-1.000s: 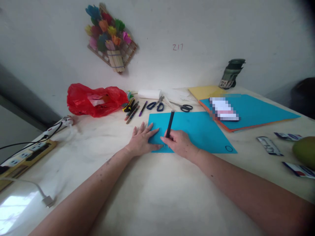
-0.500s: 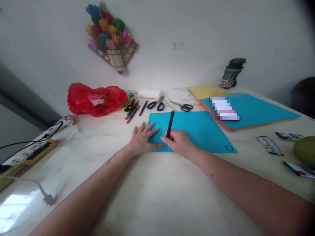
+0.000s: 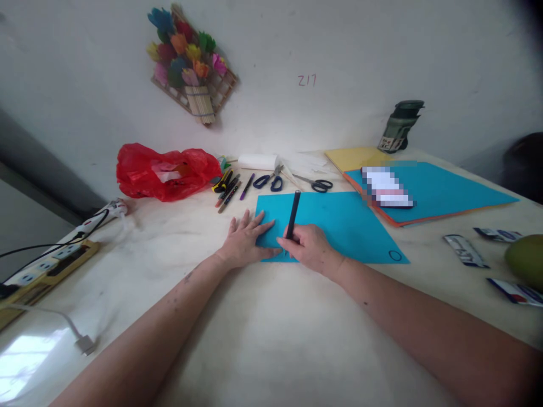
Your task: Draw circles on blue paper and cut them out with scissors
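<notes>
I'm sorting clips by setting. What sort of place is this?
Probably a home craft table, though the room isn't certain: the right hand holds a black pen over blue paper, scissors lie beyond it, and a colourful flower decoration hangs on the wall.

Right hand [image 3: 309, 243] is gripping black pen [image 3: 293, 215] low down, upper end poking up, tip hiding behind fingers. Left hand [image 3: 241, 243] is lying flat, fingers spreading over left edge of blue sheet [image 3: 343, 220]. Dark circle [image 3: 395, 256] is showing at sheet's near right corner. Beyond, markers [image 3: 230, 196] and two pairs of scissors [image 3: 276, 183] are lying on table [image 3: 263, 333], red plastic bag [image 3: 136, 178] sitting to their left. Blurred-out phone [image 3: 388, 186] is resting on stacked colored paper [image 3: 449, 189], green bottle [image 3: 399, 127] standing behind. Flower decoration [image 3: 186, 62] is hanging on wall [image 3: 271, 45].
</notes>
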Demonstrator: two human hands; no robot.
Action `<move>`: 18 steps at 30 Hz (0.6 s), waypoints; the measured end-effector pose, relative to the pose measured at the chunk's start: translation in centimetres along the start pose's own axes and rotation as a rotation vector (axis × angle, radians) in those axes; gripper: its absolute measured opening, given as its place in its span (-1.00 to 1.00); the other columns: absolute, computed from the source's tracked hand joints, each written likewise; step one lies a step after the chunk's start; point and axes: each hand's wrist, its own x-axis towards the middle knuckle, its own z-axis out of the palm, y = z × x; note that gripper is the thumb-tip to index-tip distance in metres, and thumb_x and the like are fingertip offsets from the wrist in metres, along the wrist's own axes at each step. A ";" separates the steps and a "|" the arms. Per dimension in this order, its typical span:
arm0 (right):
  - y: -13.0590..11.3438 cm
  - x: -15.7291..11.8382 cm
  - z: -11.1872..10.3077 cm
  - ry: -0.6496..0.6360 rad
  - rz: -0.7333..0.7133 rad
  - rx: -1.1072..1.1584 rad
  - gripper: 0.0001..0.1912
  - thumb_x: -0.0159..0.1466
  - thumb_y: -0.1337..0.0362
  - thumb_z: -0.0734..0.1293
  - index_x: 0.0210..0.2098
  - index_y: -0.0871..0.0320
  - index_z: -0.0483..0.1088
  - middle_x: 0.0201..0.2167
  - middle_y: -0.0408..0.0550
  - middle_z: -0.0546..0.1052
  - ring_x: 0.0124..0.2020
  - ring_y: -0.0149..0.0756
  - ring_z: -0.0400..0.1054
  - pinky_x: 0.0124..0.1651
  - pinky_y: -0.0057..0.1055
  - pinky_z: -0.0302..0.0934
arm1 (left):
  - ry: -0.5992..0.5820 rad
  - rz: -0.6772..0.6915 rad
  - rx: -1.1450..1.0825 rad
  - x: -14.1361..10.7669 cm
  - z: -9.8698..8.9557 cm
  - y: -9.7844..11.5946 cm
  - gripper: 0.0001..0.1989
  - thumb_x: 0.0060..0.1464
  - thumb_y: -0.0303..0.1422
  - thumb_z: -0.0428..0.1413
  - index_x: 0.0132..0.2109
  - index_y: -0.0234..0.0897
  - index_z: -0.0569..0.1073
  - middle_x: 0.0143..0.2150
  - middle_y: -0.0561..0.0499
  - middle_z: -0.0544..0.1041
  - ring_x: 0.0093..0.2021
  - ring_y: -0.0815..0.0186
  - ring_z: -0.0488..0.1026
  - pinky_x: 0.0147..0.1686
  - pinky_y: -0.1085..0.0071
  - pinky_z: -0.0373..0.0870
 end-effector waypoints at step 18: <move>-0.1 -0.2 -0.1 -0.054 -0.062 0.065 -0.81 0.11 0.20 0.22 -0.50 0.18 0.37 -0.60 -0.13 0.43 -0.56 -0.44 0.24 -0.49 -0.51 0.03 | 0.000 0.006 0.005 0.0 0.0 -0.1 -0.21 -0.22 0.20 -0.09 0.19 0.09 0.02 0.27 0.15 -0.15 0.24 0.02 -0.38 0.09 -0.07 -0.41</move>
